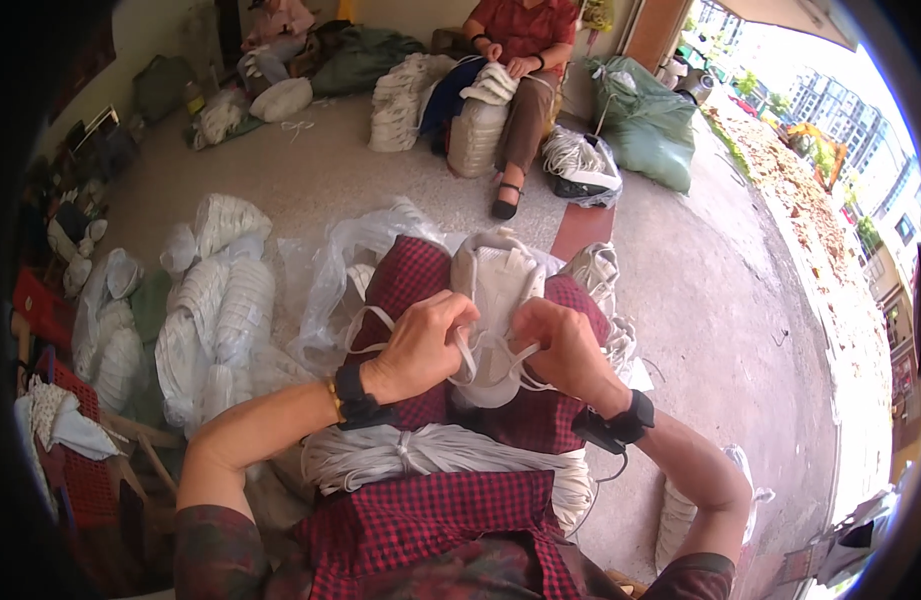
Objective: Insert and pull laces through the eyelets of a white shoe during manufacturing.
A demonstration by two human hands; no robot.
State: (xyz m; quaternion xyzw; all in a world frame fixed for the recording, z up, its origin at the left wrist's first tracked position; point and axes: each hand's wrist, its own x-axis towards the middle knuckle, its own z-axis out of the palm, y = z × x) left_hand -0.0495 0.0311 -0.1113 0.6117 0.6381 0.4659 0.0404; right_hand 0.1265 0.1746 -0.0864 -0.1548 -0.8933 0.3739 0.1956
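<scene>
Left hand (427, 338) and right hand (563, 345) pinch thin white laces (466, 358), seemingly threading the pale, elongated shoe (495, 278); next probably calls for an even pull.

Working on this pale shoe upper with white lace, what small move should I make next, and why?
Probably ease the left hand and the right hand gently apart to take up slack: both seem to pinch white lace, and it hangs in loose loops by the shoe upper.

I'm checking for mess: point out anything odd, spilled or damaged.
Nothing looks spilled, and the shoe between the left hand and right hand shows no clear damage. At most, the plastic left of the lap lies crumpled and loose, which looks untidy.
</scene>
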